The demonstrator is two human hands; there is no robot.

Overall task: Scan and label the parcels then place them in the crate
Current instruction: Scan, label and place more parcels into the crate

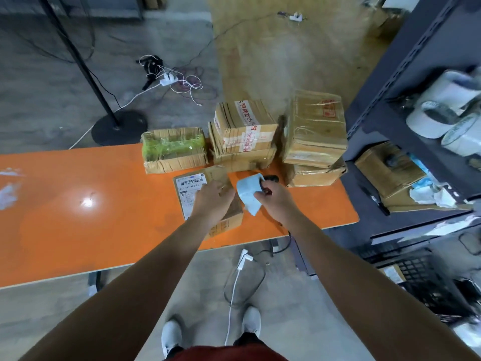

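Note:
A small cardboard parcel (191,190) with a white barcode label lies near the front edge of the orange table (78,204). My left hand (212,201) rests on the parcel's top, fingers spread. My right hand (277,201) pinches a pale blue label backing sheet (248,194) just right of the parcel. A black scanner (270,178) lies partly hidden behind that hand and sheet. A black crate (421,282) stands on the floor at the lower right.
More taped parcels stand at the table's back: one with green tape (174,149), a stacked pair (244,134), another stack (315,136). A dark metal shelf (406,82) with tape rolls (442,113) is on the right. Cables and a lamp base (119,127) lie on the floor.

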